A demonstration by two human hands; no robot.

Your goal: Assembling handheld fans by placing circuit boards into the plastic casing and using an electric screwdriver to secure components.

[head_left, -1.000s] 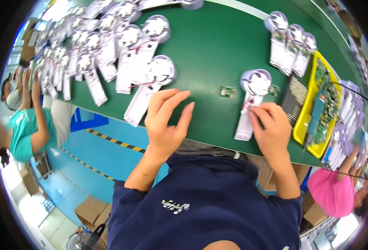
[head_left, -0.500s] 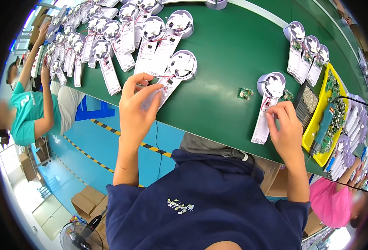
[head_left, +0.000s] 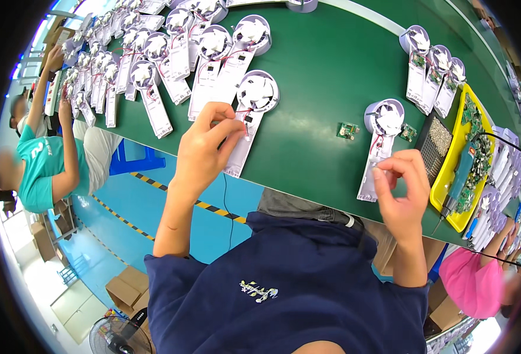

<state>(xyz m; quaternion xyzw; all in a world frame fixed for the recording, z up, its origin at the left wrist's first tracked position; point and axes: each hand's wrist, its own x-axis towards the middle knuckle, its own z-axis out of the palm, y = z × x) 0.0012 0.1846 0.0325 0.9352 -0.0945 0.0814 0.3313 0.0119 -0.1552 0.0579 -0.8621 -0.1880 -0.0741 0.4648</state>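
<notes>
My left hand (head_left: 204, 150) reaches over a white handheld fan half (head_left: 241, 147) with a round purple-rimmed head. Its thumb and fingers are pinched by the red wires below the fan's blades; whatever is between the fingertips is too small to make out. My right hand (head_left: 406, 192) is closed in a thumb-and-finger pinch over the handle of a second open fan half (head_left: 369, 183). Red wires show on that handle above the fingertips; what they pinch, if anything, cannot be made out. A small green circuit board (head_left: 347, 131) lies between the two fans. Another board (head_left: 408, 133) lies beside the right fan.
Many fan halves (head_left: 154, 106) crowd the green table (head_left: 313, 76) at the left. Several with boards fitted (head_left: 416, 74) stand at the back right. A yellow tray (head_left: 456, 218) holds boards and a teal electric screwdriver (head_left: 461, 177), next to a black box of small metal parts (head_left: 434, 144). Co-workers sit at both sides.
My left hand has shifted slightly right, and the left fan's handle has swung right and toward me. My right hand has slid down from the wires to lower on the handle.
</notes>
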